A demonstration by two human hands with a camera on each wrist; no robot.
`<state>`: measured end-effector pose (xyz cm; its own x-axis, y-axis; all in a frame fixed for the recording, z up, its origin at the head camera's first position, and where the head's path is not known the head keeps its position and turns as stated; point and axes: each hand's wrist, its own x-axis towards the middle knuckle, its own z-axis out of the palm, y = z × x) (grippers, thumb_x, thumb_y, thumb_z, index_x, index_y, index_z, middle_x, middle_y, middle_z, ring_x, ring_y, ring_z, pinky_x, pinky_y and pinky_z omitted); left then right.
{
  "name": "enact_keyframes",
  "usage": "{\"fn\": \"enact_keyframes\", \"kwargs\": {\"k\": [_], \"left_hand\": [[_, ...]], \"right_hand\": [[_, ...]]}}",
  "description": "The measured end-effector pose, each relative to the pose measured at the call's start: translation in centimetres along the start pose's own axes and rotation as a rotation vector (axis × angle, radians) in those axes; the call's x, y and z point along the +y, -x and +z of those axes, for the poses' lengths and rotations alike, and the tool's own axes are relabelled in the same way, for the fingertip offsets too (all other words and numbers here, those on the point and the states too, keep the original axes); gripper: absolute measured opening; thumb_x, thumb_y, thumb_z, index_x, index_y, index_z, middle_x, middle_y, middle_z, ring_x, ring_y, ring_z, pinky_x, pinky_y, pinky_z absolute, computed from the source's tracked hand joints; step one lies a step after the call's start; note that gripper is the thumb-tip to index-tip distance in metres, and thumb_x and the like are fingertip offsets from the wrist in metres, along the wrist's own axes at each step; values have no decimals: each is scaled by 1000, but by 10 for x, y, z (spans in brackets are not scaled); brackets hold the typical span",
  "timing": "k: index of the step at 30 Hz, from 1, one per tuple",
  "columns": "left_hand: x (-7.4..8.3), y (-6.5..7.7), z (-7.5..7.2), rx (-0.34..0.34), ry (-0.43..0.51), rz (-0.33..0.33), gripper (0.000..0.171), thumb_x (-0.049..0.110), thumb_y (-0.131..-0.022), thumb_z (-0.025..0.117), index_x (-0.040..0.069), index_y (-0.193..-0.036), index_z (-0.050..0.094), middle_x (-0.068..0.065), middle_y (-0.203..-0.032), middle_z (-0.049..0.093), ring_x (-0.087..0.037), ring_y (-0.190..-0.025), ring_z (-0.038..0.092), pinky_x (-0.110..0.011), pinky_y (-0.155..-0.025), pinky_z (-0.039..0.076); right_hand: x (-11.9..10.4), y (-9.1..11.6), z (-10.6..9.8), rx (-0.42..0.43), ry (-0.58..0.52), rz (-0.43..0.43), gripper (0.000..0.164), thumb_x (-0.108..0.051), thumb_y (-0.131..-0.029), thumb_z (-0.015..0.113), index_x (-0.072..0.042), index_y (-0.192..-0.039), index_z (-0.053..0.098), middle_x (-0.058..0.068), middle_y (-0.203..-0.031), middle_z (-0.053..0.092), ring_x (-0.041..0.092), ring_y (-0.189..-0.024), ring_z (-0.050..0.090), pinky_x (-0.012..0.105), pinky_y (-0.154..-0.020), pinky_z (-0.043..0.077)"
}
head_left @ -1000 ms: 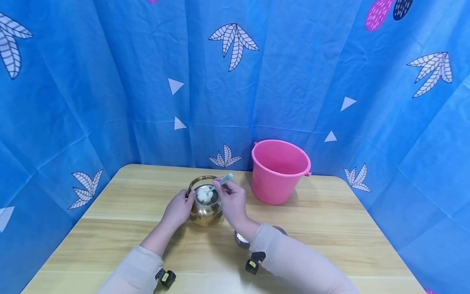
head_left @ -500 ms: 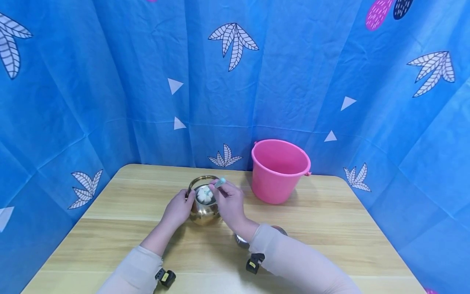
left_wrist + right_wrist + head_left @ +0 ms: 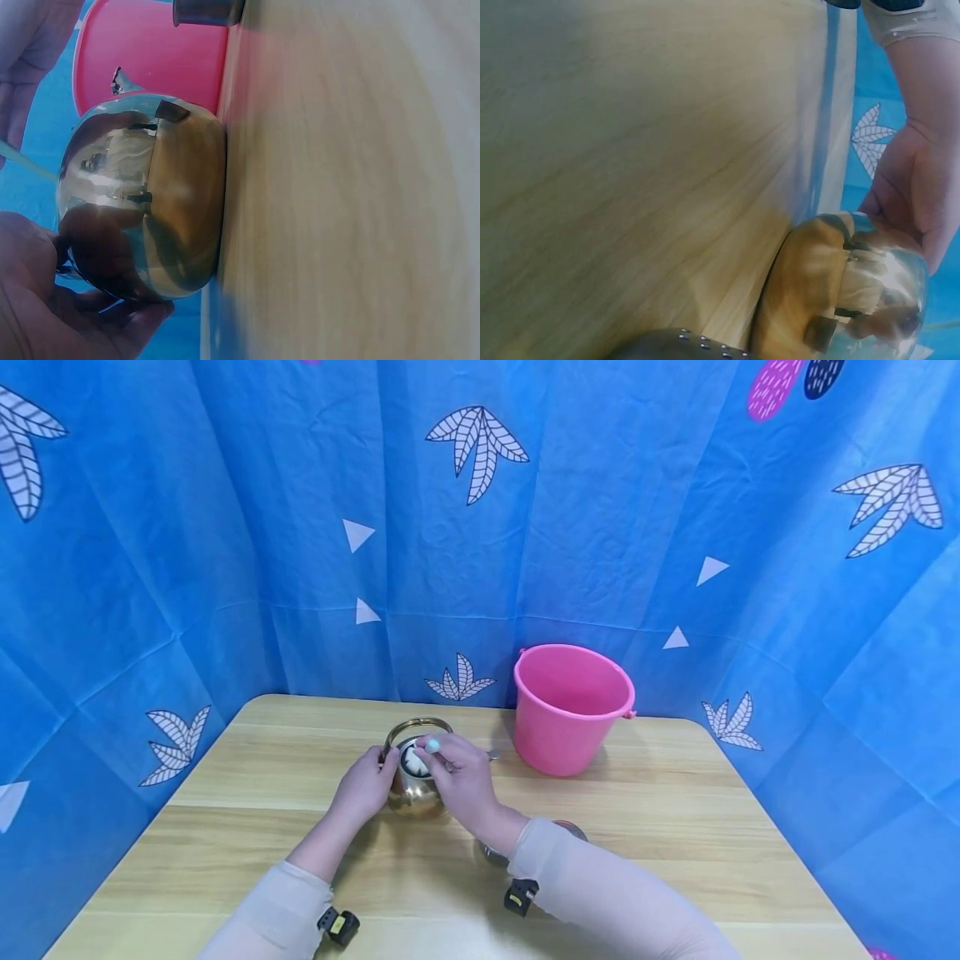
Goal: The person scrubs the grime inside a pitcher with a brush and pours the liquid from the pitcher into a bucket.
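A shiny golden kettle (image 3: pixel 415 797) stands on the table with its lid off and its loop handle (image 3: pixel 415 722) raised. My left hand (image 3: pixel 367 787) grips its left side, the thumb by the handle's base and the fingers around the body. My right hand (image 3: pixel 461 777) pinches a brush by its pale blue-green handle (image 3: pixel 432 746) over the opening. The brush's white head (image 3: pixel 414 763) is down inside the kettle's mouth, partly covered by the right hand. In the left wrist view the brush handle (image 3: pixel 28 163) slants into the kettle's top, and the short spout (image 3: pixel 124 81) points toward the bucket.
A pink bucket (image 3: pixel 562 743) stands behind and right of the kettle. Beneath my right forearm lies a round, dark metal piece (image 3: pixel 572 829), mostly hidden; small holes show along its side (image 3: pixel 697 341) in the right wrist view. A blue patterned curtain (image 3: pixel 600 527) surrounds the wooden table (image 3: pixel 675 860).
The right hand has shifted slightly left over the kettle, and the brush handle has swung from a rightward lean to more upright. The white head has turned inside the mouth. The left hand stays put.
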<state>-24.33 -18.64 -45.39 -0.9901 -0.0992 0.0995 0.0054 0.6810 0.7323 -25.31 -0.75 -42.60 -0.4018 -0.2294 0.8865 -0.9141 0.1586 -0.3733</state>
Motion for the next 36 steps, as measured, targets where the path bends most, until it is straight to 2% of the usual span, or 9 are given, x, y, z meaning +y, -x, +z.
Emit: {"fn": "enact_keyframes", "kwargs": {"k": [8, 14, 21, 31, 36], "left_hand": [[0, -1, 1, 7, 1, 9, 48, 35, -109, 35, -5, -123, 57, -25, -121, 65, -45, -117, 59, -57, -98, 45], [0, -1, 1, 1, 5, 12, 48, 37, -109, 34, -3, -118, 58, -22, -115, 67, -42, -114, 61, -56, -96, 47], [-1, 0, 1, 2, 5, 17, 51, 36, -109, 34, -8, -125, 55, -26, -119, 65, -45, -113, 60, -57, -95, 47], [-4, -3, 2, -14, -33, 7, 51, 37, -108, 36, -7, -125, 55, -16, -102, 67, -33, -92, 62, -50, -83, 50], [-2, -4, 0, -26, -82, 11, 42, 31, -106, 36, -4, -114, 58, -10, -90, 65, -28, -82, 61, -46, -77, 51]], "right_hand": [[0, -1, -2, -80, 25, -67, 13, 1, -88, 73, 0, -101, 74, 13, -98, 75, 25, -92, 73, 22, -86, 55], [-1, 0, -2, -136, 82, -120, 19, -1, -88, 73, 1, -107, 74, 13, -103, 74, 21, -100, 71, 23, -92, 53], [-7, -2, -1, -202, 130, -142, 26, -3, -86, 76, -3, -112, 74, 9, -107, 74, 17, -103, 70, 19, -92, 51], [-10, -5, 2, -272, 200, -215, 25, -7, -88, 76, -5, -113, 75, 7, -108, 74, 13, -106, 68, 17, -97, 47], [-14, -7, 1, -299, 237, -196, 24, -9, -89, 75, -6, -114, 75, 5, -109, 74, 13, -107, 68, 17, -99, 46]]}}
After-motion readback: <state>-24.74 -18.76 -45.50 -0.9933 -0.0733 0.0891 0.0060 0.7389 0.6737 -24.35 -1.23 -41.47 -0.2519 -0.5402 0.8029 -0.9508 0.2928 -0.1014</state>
